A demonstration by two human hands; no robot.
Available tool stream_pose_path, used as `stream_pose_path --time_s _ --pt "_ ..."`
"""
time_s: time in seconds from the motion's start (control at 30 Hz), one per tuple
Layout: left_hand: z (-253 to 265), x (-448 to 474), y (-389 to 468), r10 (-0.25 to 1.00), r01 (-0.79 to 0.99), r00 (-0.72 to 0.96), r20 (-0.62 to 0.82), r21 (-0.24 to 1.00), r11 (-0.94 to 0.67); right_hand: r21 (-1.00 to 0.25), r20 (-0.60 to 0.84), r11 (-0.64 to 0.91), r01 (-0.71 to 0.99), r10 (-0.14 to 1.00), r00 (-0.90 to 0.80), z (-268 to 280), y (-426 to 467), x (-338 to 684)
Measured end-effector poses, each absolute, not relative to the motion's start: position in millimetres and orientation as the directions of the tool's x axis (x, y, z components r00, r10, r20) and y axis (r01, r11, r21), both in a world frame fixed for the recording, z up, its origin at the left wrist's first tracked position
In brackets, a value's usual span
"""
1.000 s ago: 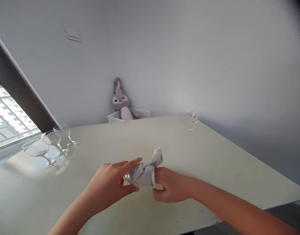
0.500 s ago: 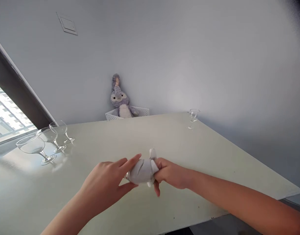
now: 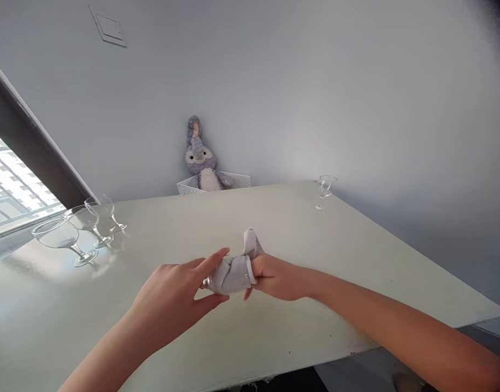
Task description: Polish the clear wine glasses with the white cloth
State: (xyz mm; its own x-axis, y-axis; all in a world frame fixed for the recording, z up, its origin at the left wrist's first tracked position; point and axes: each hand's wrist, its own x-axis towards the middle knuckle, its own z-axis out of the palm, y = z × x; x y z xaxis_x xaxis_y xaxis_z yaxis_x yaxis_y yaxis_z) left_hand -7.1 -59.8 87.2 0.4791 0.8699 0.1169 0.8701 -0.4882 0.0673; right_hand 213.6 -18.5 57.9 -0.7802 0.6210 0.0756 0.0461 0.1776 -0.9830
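In front of me, above the table, a pale grey cloth (image 3: pixel 233 275) is bunched around a glass (image 3: pixel 207 282). Only a small shiny bit of the glass shows beside my left palm; the cloth and my fingers hide the rest. My left hand (image 3: pixel 184 286) is closed around the glass's left side, thumb below and fingers above, with the cloth between them. From the right, my right hand (image 3: pixel 276 276) grips the cloth, its fingers mostly hidden in the folds. One end of the cloth sticks up above that hand.
Three stemmed glasses (image 3: pixel 86 258) stand in a row at the table's left, near the window (image 3: pixel 17 179). A smaller stemmed glass (image 3: pixel 325 188) is at the far right corner. Behind the white table (image 3: pixel 315 245), a plush rabbit (image 3: pixel 209 178) sits in a white basket (image 3: pixel 240 180).
My right hand has turned and shifted slightly left and up with the cloth. The cloth's loose end now stands higher. My left hand keeps its hold, slightly higher in view.
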Motion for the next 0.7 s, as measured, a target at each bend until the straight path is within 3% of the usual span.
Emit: stream_pose_path --time_s 0.1,0.2,0.3,0.43,0.53,0.6,0.63,0.7 --pt "76.3 -6.7 -55.7 0.817 0.840 0.542 0.196 -0.087 -0.536 -0.991 -0.117 -0.124 0.058 0.544 -0.831 51.3 -11.9 215.7" --pt "64.5 -7.3 -51.3 0.710 0.765 0.644 0.286 -0.259 -0.590 -0.892 -0.229 -0.444 -0.083 0.602 -0.765 30.8 -13.4 218.5" --pt "54.2 -9.9 -47.4 0.585 0.697 0.717 0.380 -0.351 -0.625 -0.805 -0.223 -0.527 -0.273 0.695 -0.684 13.8 -26.8 219.4" --pt "48.7 -10.3 -47.8 0.604 0.711 0.700 0.381 -0.291 -0.640 -0.857 -0.149 -0.409 -0.314 0.779 -0.609 15.7 -48.4 219.8" --pt "55.0 -6.3 -50.9 0.738 0.773 0.626 0.252 -0.072 -0.631 -0.998 0.006 -0.038 -0.055 0.769 -0.640 29.8 -54.9 221.7" --pt "61.4 -3.3 -51.5 0.785 0.787 0.599 0.158 0.067 -0.613 -0.969 0.110 0.231 0.085 0.714 -0.691 39.1 -53.4 223.6" --pt "64.0 -1.9 -50.9 0.793 0.787 0.595 0.132 0.105 -0.608 -0.949 0.130 0.295 0.114 0.693 -0.709 42.6 -51.2 225.0" --pt "66.2 0.2 -48.6 0.796 0.785 0.592 0.128 0.129 -0.605 -0.953 0.068 0.261 0.154 0.681 -0.729 46.2 -44.1 228.6"
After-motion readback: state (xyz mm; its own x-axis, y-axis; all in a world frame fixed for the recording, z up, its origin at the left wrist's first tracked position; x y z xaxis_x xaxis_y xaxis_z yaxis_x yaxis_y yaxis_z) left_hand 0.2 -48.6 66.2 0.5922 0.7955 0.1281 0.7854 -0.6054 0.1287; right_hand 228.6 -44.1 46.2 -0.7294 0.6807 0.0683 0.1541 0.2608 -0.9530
